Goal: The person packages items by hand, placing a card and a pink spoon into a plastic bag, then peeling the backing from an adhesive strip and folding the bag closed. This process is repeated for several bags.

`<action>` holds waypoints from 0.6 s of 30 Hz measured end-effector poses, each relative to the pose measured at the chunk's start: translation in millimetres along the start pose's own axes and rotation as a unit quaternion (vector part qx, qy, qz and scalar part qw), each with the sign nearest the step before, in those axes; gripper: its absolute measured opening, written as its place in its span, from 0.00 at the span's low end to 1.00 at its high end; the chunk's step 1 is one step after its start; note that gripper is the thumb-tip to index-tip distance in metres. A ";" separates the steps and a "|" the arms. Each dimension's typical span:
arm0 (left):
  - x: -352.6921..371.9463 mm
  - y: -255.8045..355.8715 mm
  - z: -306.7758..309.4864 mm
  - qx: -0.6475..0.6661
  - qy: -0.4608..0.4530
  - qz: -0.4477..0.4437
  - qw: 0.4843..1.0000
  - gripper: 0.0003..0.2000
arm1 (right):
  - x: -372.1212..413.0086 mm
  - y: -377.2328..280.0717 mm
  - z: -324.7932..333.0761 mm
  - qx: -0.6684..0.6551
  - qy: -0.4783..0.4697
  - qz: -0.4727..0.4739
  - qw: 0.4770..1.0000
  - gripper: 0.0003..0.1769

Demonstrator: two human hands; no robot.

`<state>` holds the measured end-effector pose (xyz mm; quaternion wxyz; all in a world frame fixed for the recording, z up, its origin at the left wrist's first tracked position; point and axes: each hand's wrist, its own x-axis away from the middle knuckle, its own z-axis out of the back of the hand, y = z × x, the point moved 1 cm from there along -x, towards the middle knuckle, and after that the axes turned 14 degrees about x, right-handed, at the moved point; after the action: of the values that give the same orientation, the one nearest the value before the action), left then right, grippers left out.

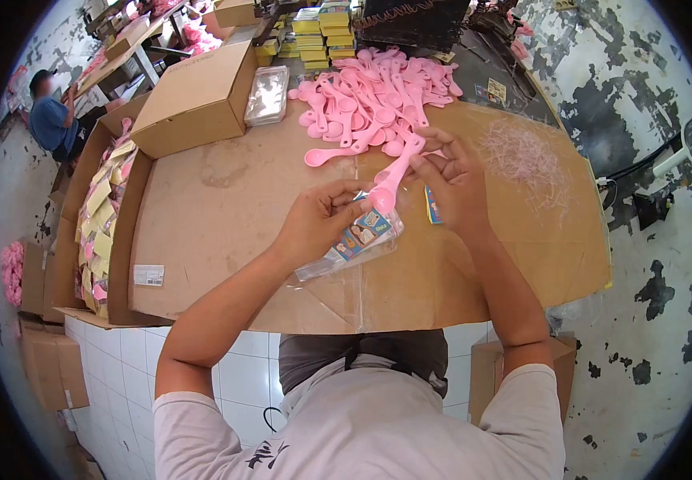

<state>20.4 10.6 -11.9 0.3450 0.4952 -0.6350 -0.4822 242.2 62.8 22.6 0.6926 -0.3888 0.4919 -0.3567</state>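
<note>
A pink plastic measuring spoon (394, 178) is stretched between my two hands, its bowl end low and to the left. My right hand (456, 180) pinches the upper end of it between thumb and fingers. Beside the bowl, my left hand (319, 218) is closed, with thumb and fingertips at the spoon's edge. Just under the spoon lie clear plastic bags (314, 270) and a blue printed card (362, 235), partly covered by my left hand. Another blue and yellow card (432, 210) lies by my right wrist, partly hidden.
A heap of pink spoons (378, 94) lies beyond my hands on the cardboard-covered table (218, 208). At left stand a box of packed bags (99, 216) and a closed carton (194, 92). Thin plastic strips (526, 160) lie at right. A person (54, 124) sits far left.
</note>
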 end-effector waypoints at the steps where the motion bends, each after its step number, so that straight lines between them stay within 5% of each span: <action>1: 0.8 3.0 1.0 -0.005 0.001 0.018 1.000 0.17 | 1.0 1.4 -2.3 -0.006 -0.009 -0.001 1.000 0.21; 7: 0.7 4.7 -1.9 0.025 0.002 0.002 1.000 0.17 | -0.8 -4.1 4.5 -0.007 0.031 0.019 0.999 0.21; 13: 1.6 7.8 -1.8 0.057 -0.021 0.010 0.998 0.17 | 10.8 10.8 -11.6 -0.028 -0.044 0.013 0.999 0.22; 15: 0.9 8.9 0.8 0.066 -0.033 0.015 0.997 0.17 | 7.0 9.4 -3.8 0.097 -0.139 0.092 0.981 0.21; 18: 2.2 13.6 4.0 0.059 -0.061 0.030 0.996 0.17 | 4.2 -2.7 -7.7 -0.004 -0.133 0.035 0.990 0.18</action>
<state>12.1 10.1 -0.1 0.2898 0.4648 -0.6969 -0.4629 235.7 56.4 21.7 0.7625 -0.4178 0.4099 -0.2756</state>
